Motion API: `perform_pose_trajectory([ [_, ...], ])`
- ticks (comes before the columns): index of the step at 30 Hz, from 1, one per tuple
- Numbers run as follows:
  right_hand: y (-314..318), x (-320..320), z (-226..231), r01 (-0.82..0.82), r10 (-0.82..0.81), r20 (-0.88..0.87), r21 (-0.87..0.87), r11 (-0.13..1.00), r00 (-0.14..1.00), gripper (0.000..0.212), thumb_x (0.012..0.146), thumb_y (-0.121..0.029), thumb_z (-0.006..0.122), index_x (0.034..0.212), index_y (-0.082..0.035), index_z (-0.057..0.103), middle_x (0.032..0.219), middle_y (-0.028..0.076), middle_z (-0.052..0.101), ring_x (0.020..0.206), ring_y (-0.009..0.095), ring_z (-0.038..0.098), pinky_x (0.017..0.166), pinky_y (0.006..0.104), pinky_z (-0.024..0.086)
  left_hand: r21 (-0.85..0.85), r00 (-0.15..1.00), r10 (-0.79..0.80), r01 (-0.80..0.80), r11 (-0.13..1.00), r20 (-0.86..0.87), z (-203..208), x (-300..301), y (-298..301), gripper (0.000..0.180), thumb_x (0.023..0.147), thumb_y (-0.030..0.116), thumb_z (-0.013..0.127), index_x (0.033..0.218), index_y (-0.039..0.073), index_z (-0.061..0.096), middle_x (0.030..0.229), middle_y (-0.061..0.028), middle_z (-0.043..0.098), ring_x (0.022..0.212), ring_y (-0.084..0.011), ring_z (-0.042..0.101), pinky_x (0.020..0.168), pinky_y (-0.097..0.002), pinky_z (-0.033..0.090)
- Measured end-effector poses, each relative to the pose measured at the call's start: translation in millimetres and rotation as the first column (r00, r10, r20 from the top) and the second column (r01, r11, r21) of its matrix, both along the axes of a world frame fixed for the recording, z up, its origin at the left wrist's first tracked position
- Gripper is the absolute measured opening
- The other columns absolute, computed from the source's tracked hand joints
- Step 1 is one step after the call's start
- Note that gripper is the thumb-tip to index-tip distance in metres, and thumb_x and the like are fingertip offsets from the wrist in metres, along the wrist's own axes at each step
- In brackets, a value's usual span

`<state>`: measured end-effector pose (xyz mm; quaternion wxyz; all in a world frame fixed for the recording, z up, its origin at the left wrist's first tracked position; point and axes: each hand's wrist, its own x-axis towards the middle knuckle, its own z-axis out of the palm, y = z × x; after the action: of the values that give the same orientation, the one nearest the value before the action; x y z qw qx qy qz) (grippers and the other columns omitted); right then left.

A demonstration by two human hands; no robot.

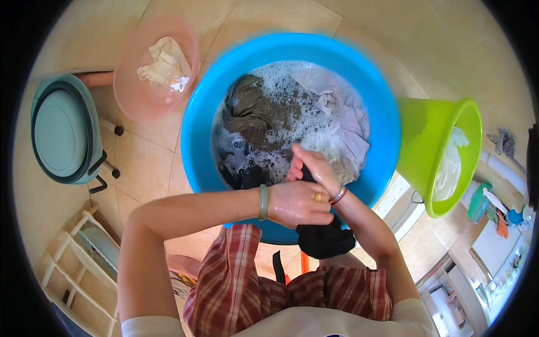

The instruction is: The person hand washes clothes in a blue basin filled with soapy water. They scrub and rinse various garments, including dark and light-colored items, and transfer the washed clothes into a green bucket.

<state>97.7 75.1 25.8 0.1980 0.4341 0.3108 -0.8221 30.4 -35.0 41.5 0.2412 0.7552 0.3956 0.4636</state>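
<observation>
Over the near rim of a big blue tub (387, 129) my two hands cross, working a wet black cloth (325, 238). My left hand (300, 203), with a ring and a green bangle at its wrist, is closed around the cloth, whose bunched end hangs outside the rim. Just beyond it my right hand (314, 167), wearing a bracelet, grips another part; black shows between thumb and fingers. Soapy water fills the tub. In it lie a brown-olive garment (252, 109) at left, pale garments (351, 132) at right and dark cloth (244, 175) near the front.
A pink basin (129, 90) holding a cream cloth (167, 62) stands far left, beside a teal tub (62, 132). A lime-green bucket (412, 137) with a white bag (451, 168) leans at the right. Nearer left is a white rack (73, 244).
</observation>
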Motion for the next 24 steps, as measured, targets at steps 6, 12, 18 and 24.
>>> perform_pose_trajectory([
  [6, 37.1, 30.5, 30.0, 0.39, -0.385, -0.122, 0.021, 0.92, 0.915, 0.04, 0.098, -0.034, 0.056, 0.122, -0.003, 0.054, 0.118, 0.006, 0.059, 0.103, 0.019, 0.061, 0.091, 0.0354, 0.05, -0.677, 0.277, 0.71, -0.221, 0.702, 0.647, 43.3, -22.4, 9.7, 0.049, 0.082, 0.011, 0.073, 0.123, 0.001, 0.049, 0.119, -0.0089, 0.059, 0.109, -0.022, 0.057, 0.097, -0.0362, 0.046],
  [12, 48.5, 23.2, 88.4, 0.045, 0.363, -0.413, 0.71, 0.703, 0.836, 0.037, 0.072, 0.001, 0.076, 0.101, -0.006, 0.055, 0.109, 0.006, 0.055, 0.106, 0.017, 0.052, 0.093, 0.0307, 0.042, -0.806, -0.343, 0.764, 0.029, 0.591, 0.547, 51.0, -50.4, 2.0, 0.062, 0.089, 0.023, 0.07, 0.14, 0.005, 0.039, 0.128, -0.0043, 0.055, 0.12, -0.0198, 0.052, 0.105, -0.032, 0.037],
  [18, 46.2, 32.9, 151.8, 0.343, 0.476, -0.448, 0.892, 0.294, 0.757, 0.035, 0.059, 0.005, 0.079, 0.066, -0.009, 0.047, 0.088, 0.009, 0.051, 0.088, 0.024, 0.051, 0.082, 0.0342, 0.042, -0.788, -0.423, 0.821, 0.315, 0.53, 0.383, 55.4, -64.5, -26.1, 0.051, 0.09, 0.042, 0.065, 0.133, 0.02, 0.052, 0.13, -0.0009, 0.055, 0.108, -0.0175, 0.055, 0.094, -0.0366, 0.041],
  [24, 70.4, 35.5, 193.3, 0.443, 0.384, -0.525, 0.85, 0.285, 0.759, 0.034, 0.062, 0.006, 0.079, 0.071, -0.009, 0.049, 0.09, 0.009, 0.052, 0.086, 0.022, 0.051, 0.081, 0.0313, 0.042, -0.938, -0.071, 0.939, -0.11, 0.328, 0.336, 69.5, -74.2, 2.5, 0.076, 0.093, 0.055, 0.056, 0.154, 0.026, 0.022, 0.153, -0.0109, 0.028, 0.137, -0.028, 0.035, 0.102, -0.0504, 0.038],
])
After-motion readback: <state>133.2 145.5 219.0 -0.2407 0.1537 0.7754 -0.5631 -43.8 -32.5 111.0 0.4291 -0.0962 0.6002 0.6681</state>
